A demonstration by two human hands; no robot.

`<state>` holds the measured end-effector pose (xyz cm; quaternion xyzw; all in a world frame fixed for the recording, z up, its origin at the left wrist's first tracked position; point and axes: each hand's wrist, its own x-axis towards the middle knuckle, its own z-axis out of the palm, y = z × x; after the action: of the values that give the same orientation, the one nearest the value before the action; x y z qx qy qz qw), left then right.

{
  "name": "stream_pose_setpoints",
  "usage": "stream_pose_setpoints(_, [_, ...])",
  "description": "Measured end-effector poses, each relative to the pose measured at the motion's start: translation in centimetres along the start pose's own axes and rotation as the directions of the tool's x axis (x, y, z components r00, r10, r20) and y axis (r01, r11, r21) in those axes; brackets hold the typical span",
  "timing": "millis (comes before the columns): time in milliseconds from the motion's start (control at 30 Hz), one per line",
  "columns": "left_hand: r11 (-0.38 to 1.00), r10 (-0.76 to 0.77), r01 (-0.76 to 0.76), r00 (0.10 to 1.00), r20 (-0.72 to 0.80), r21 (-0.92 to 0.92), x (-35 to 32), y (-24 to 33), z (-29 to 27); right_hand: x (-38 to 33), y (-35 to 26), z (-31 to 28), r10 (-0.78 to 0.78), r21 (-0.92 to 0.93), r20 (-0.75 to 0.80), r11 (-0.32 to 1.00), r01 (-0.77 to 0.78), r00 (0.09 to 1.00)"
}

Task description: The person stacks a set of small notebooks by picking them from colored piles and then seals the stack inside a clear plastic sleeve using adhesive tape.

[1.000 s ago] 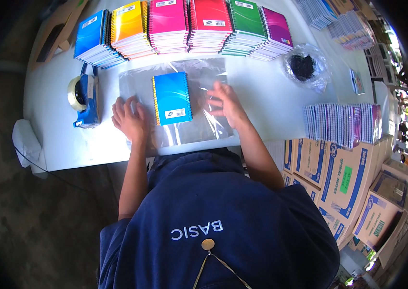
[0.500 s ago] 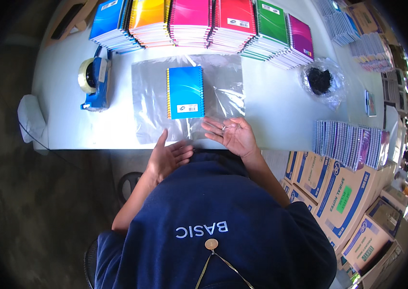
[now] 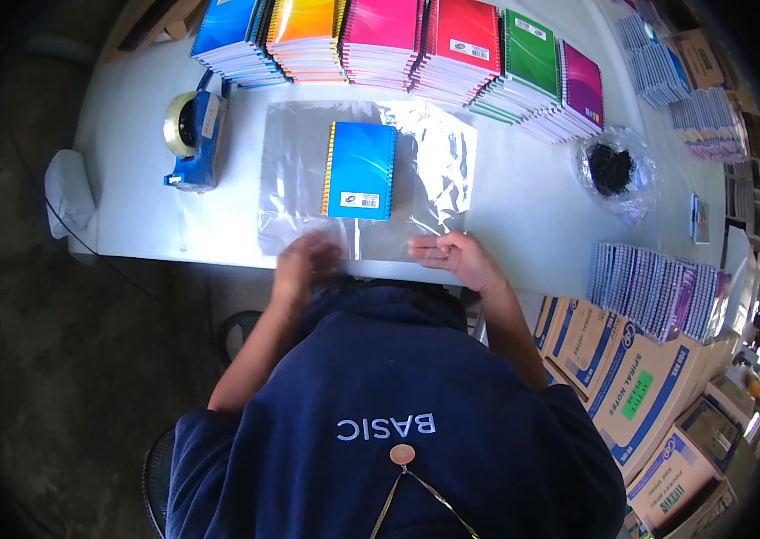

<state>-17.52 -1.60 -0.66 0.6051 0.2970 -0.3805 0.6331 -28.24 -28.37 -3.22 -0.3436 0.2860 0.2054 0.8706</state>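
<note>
Both hands have slid back to the clear plastic sheet's near edge under the blue spiral notebook, left hand blurred so I cannot tell its grip, right hand open and best kept flat while pulling evenly.

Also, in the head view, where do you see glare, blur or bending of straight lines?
In the head view, glare sits on the clear plastic sheet to the right of the blue notebook; the left hand is smeared by motion blur, while the right hand is sharp; the table edge curves toward the rim, and the picture's corners are black.
</note>
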Motion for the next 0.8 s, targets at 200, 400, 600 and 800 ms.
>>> stream_pose_setpoints(200, [0.785, 0.525, -0.524, 0.846, 0.092, 0.33, 1.4, 4.2, -1.7, 2.5, -4.1, 2.5, -0.406, -0.528, -0.3, 0.825, 0.204, 0.863])
stream_pose_setpoints(400, [0.742, 0.307, -0.451, 0.886, 0.348, 0.496, 0.7, 7.9, -2.8, 3.0, -6.4, 4.7, -0.472, -0.688, -0.067, 0.66, 0.302, 0.879])
stream_pose_setpoints(600, [0.394, 0.288, -0.539, 0.841, 0.457, 0.744, 2.0, 11.6, 0.4, 6.1, -4.4, 6.9, -0.655, -0.521, 0.057, 0.624, 0.582, 0.754])
stream_pose_setpoints(800, [0.307, 0.486, -0.814, 0.58, 0.654, 0.494, 1.5, 10.6, 1.4, 9.2, -0.7, 9.1, -0.846, -0.537, 0.072, 0.413, 0.735, 0.528])
